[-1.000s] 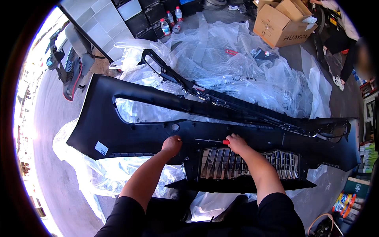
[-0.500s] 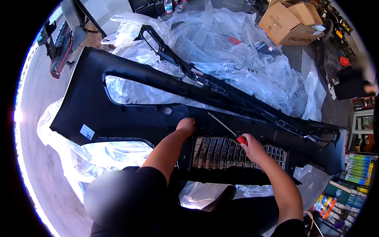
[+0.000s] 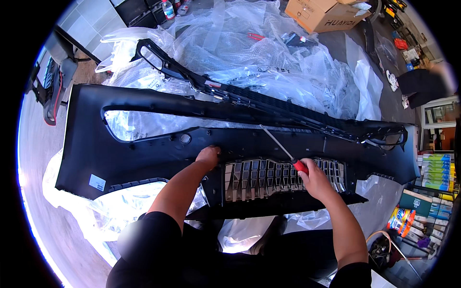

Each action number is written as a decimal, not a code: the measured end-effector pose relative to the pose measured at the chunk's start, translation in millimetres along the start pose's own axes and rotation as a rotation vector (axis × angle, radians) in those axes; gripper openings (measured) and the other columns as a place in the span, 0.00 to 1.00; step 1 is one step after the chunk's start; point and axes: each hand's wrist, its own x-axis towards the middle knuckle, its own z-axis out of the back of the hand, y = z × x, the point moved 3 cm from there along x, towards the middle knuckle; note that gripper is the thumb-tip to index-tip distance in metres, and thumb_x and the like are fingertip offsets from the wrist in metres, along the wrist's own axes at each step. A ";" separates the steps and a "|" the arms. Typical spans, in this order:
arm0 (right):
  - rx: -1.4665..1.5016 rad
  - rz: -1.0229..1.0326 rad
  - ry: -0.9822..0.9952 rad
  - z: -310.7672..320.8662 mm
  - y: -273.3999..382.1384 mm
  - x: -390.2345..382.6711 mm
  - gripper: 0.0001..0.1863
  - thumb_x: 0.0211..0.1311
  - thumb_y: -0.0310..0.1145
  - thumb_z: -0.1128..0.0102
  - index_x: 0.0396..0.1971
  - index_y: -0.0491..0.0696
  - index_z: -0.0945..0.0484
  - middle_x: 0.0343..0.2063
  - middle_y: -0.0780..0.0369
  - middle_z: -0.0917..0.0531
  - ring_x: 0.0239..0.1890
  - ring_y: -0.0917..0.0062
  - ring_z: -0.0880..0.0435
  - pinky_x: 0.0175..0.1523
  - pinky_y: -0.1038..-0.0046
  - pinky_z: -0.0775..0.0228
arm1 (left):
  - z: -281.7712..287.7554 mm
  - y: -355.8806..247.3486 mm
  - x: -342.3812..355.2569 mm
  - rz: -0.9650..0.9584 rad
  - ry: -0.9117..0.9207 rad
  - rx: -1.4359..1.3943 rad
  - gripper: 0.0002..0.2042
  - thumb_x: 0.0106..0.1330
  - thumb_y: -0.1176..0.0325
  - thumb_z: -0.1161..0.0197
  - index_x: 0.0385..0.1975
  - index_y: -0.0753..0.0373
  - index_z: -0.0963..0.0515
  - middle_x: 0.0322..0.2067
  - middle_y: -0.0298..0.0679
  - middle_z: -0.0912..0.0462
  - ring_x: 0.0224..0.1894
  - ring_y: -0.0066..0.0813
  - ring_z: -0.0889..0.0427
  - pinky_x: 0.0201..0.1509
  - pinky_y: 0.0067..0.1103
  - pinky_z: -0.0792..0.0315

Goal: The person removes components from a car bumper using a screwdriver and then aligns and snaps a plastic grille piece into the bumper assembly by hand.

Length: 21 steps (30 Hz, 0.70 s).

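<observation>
My left hand rests on the black bumper shell, right of its round hole, fingers curled; what they might hold is hidden. My right hand is closed on the red handle of a screwdriver, its long shaft slanting up-left over the bumper. Beneath my right hand is a slatted silver grille set in a black frame. A long narrow black trim piece lies diagonally across the upper part of the bumper, with an oval opening at each end.
Crumpled plastic wrap lies under and behind the bumper. A cardboard box, bottles and a red tool are beyond. At right are another person's dark-clothed legs and stacked colourful packages; at left, other dark parts.
The screwdriver has swung from level to slanting, tip raised, as my right hand moved right over the grille. My left hand has shifted right along the bumper, away from the round hole.
</observation>
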 end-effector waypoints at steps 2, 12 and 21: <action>-0.011 -0.011 -0.032 3.6 2.6 1.8 0.21 0.72 0.35 0.41 0.59 0.43 0.32 0.54 0.45 0.20 0.55 0.49 0.19 0.58 0.56 0.26 | -1.7 -9.9 1.1 -0.004 -0.041 -0.035 0.13 0.60 0.70 0.33 0.45 0.60 0.20 0.49 0.51 0.18 0.54 0.56 0.19 0.57 0.41 0.23; -0.009 -0.038 -0.060 19.2 6.7 -7.3 0.21 0.72 0.36 0.41 0.58 0.41 0.30 0.55 0.46 0.20 0.56 0.49 0.20 0.61 0.57 0.28 | -6.4 -32.1 6.4 -0.098 -0.052 -0.016 0.13 0.63 0.69 0.35 0.47 0.60 0.22 0.51 0.49 0.18 0.53 0.56 0.18 0.56 0.43 0.23; -0.002 -0.033 -0.156 31.0 -8.7 -20.1 0.21 0.72 0.35 0.40 0.58 0.42 0.31 0.51 0.46 0.18 0.55 0.50 0.18 0.60 0.58 0.29 | -12.5 -9.4 36.6 -0.039 -0.051 0.182 0.10 0.63 0.70 0.36 0.43 0.60 0.19 0.50 0.50 0.17 0.53 0.54 0.17 0.57 0.41 0.23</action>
